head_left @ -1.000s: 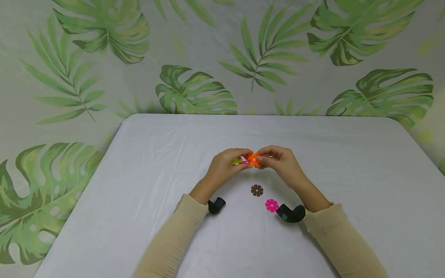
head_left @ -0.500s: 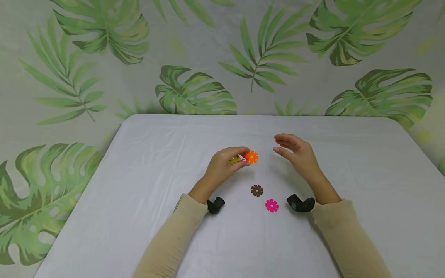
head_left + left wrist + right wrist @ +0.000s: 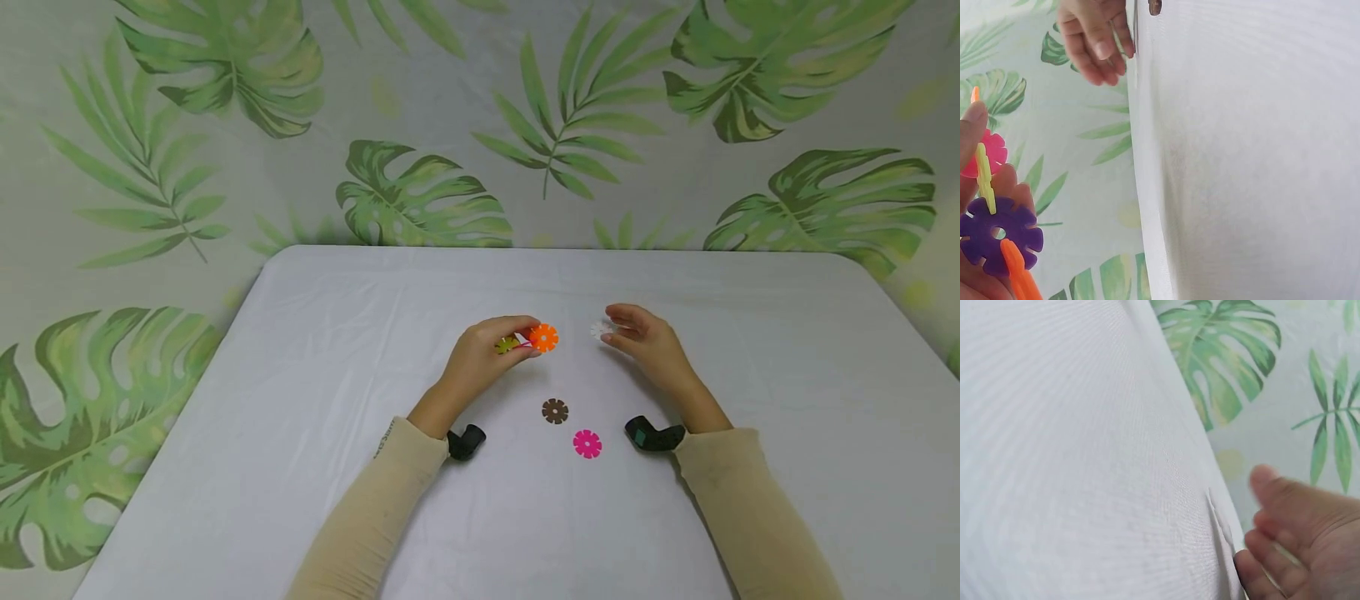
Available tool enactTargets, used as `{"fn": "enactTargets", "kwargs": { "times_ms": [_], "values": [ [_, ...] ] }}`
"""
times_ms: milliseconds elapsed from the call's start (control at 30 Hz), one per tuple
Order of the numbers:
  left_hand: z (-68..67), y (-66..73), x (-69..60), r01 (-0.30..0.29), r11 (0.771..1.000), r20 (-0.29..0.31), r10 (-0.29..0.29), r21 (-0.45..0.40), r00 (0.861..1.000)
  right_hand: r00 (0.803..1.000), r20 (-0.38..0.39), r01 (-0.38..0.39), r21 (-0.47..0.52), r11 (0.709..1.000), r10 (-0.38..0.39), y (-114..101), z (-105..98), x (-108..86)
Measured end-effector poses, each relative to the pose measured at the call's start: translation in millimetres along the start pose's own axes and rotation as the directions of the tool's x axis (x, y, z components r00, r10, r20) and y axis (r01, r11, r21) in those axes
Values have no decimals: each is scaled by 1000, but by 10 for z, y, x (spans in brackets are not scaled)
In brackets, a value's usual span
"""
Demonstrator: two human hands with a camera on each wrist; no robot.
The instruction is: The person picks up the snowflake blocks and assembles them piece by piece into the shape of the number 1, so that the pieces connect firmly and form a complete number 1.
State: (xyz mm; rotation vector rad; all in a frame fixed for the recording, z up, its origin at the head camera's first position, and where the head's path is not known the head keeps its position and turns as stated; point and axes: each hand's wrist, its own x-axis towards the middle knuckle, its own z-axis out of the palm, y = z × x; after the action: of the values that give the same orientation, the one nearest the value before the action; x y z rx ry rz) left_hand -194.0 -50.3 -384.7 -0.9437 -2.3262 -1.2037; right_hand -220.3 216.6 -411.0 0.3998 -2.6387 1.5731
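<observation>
Gripping a small chain of slotted plastic discs (image 3: pixel 1019 228), the left hand (image 3: pixel 480 354) is raised over the table (image 3: pixel 337 333), forearm angled in from lower left, thumb below and fingers above in the head view. An orange disc (image 3: pixel 544 338) sits at the fingertips, flat side to the head camera; a yellow-green disc (image 3: pixel 506 344) shows in the gap between thumb and fingers, with a bit of pink between the two. Left wrist view: a pink link (image 3: pixel 996 147), a yellow link (image 3: pixel 985 175) edge-on, then a purple one, with an orange link (image 3: pixel 1022 275) edge-on slotted into the purple. Fingers behind the chain, thumb in front near the top.

The right hand (image 3: pixel 656 350) is released: fingers loosely bent, thumb spread away from them, forearm angled in from lower right. Fingertips right by a white disc (image 3: pixel 600 331) on the table; can't tell if they touch it. White on white, outline faint.

Nearer the person, a brown disc (image 3: pixel 555 411) and a loose pink disc (image 3: pixel 587 444) lie flat, apart from each other, between the forearms. Tan sleeves (image 3: pixel 750 508) on both arms, black device (image 3: pixel 654 434) at each wrist. Leaf-print cloth (image 3: pixel 420 200) behind the table.
</observation>
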Motion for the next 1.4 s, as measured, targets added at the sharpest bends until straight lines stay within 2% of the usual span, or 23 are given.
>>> {"fn": "enactTargets", "kwargs": {
  "times_ms": [200,333,533,667,767,900,1000,1167,1400],
  "values": [
    [-7,4,3,2,1000,8,-3,12,1000,998,29,-49,-77,996,51,24,14,1],
    [-5,4,1,6,1000,12,-6,12,1000,997,29,-74,-133,988,78,149,11,45],
    [-6,1,-20,9,1000,6,-10,10,1000,999,13,-35,-187,982,38,157,41,79],
    [8,-12,-22,4,1000,9,-4,-1,1000,999,-11,-48,-203,978,47,167,58,86],
    [12,-13,-13,-8,1000,7,8,-1,1000,999,-41,-39,-175,984,33,180,61,84],
    [6,-7,-4,-14,1000,-3,14,0,1000,996,-75,29,-121,992,-38,190,56,84],
    [6,-13,-2,-11,1000,0,11,-4,1000,994,-94,49,-92,994,-58,173,47,78],
    [6,-19,-4,-5,1000,8,5,2,1000,996,-79,45,-9,999,-46,80,21,61],
    [4,-12,-9,2,1000,7,-2,-8,1000,994,-66,91,135,987,-83,-72,-16,60]
  ]
}}
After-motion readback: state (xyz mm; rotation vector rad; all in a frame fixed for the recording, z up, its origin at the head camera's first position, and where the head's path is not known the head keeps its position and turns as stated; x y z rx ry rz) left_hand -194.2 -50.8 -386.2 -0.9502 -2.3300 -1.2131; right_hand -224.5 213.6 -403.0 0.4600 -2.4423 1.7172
